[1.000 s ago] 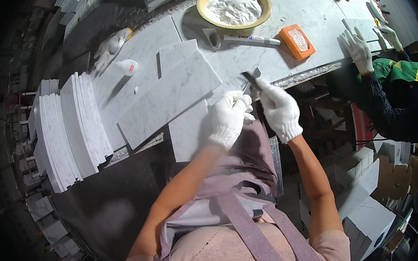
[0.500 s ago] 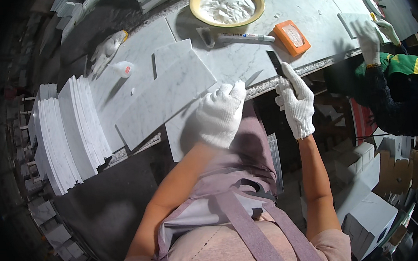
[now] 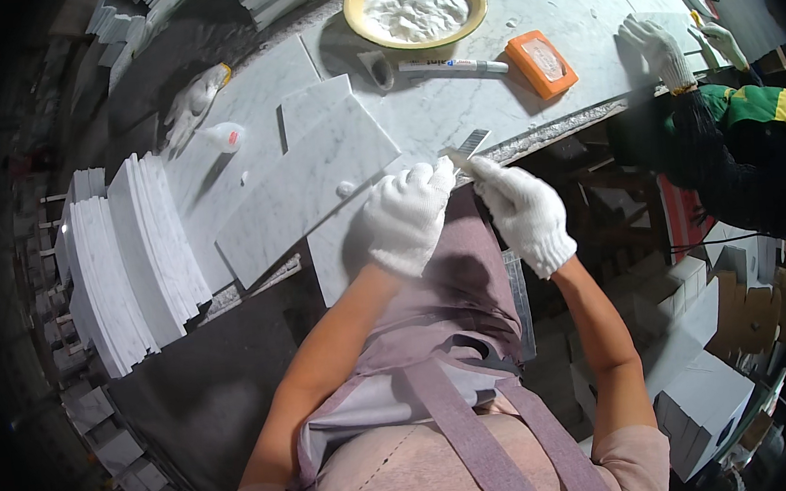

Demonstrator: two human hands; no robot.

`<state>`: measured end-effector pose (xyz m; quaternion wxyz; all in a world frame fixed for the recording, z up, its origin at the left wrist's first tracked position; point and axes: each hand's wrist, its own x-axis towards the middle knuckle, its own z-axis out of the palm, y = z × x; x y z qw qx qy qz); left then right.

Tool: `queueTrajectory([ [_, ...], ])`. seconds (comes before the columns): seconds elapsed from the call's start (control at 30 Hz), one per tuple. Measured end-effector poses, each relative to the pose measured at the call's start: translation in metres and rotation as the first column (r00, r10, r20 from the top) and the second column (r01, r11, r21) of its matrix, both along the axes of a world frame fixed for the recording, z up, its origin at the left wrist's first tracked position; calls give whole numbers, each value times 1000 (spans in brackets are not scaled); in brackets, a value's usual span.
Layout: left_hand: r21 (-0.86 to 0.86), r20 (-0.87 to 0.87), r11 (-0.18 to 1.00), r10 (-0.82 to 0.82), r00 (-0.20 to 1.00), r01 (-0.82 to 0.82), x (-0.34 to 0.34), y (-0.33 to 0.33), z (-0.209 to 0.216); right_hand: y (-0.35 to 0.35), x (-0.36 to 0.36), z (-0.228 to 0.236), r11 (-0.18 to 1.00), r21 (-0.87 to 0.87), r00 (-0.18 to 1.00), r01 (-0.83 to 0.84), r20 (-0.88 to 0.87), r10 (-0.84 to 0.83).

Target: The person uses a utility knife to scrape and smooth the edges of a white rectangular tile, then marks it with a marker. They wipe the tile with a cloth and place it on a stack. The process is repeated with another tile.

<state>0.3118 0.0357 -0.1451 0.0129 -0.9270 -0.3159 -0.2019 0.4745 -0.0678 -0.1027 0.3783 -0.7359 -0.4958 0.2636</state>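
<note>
My left hand [image 3: 407,219], in a white knit glove, is closed at the table's front edge; whatever its fingertips pinch is too small to make out. Close against them are the fingers of my right hand [image 3: 527,212], gloved the same way. It is closed on a narrow flat strip [image 3: 472,143], whose grey hatched face shows beyond the fingertips. Beside my left hand lie overlapping white marble tiles [image 3: 313,173]. Farther back are a grey-capped marker [image 3: 453,67] and an orange block with a pale, dusty inset [image 3: 541,64].
A yellow-rimmed bowl [image 3: 353,18] of white powder stands at the back. Stacked marble slabs [image 3: 146,251] are at left, near a small white bottle [image 3: 224,137] and an empty glove [image 3: 193,104]. At right, a co-worker's gloved hand [image 3: 659,47] rests on the table.
My right hand has swung left with the strip, from apart to meeting my left fingertips. The strip's face has turned from dark to grey. The co-worker's hand has moved left and away from me.
</note>
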Motion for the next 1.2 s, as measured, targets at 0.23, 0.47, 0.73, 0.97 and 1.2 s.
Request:
queueTrajectory([
  [0.23, -89, 117, 995, -24, 993, 34, -3, -1, 1, -4, -7, -17, 984, 172, 999, 36, -13, -35],
  [0.47, -185, 8, 983, 15, 1000, -13, 0, 0, 10, -4, 1, -17, 991, 27, 973, 131, -196, -123],
  [0.73, -322, 423, 947, 152, 894, -8, 2, -10, 38, -10, -11, -15, 823, -156, 443, 547, -780, -442],
  [0.97, -182, 334, 981, -4, 943, 68, 4, -5, 41, -3, -23, -6, 854, -85, 379, 513, -870, -314],
  [1.2, -205, 203, 952, -187, 961, 229, -8, 31, 63, 10, -3, 15, 837, 11, 443, 547, -852, -278],
])
